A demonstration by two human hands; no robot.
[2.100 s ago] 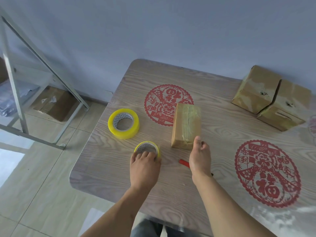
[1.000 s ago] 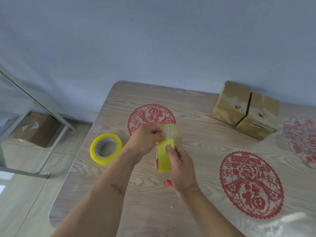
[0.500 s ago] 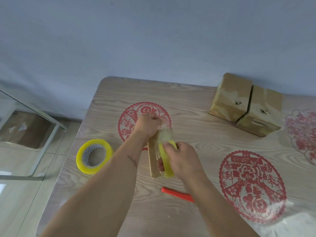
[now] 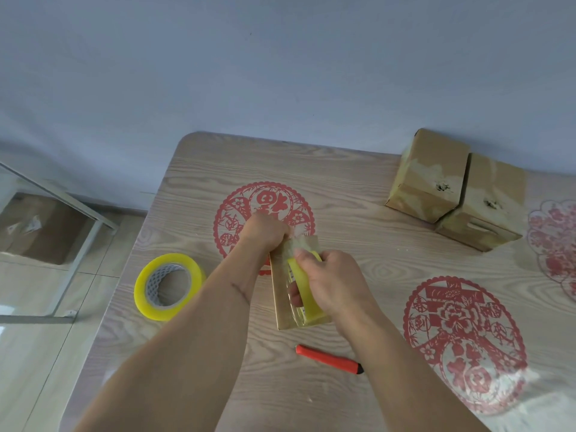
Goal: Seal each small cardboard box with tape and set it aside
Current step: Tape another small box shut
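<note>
Now the box lies mid-table by the near edge, a tape strip newly drawn over its top. The right hand grips the small roll, lowered onto it; the left hand pinches the strip's end at the far edge. Sealing has begun. Beyond: big roll, cutter, two sealed boxes.

I log a wood-grain worktop with 3 red paper-cut designs, one at right. Red pen-like tool near front edge. Metal frame and brown carton on tiled floor, left.
</note>
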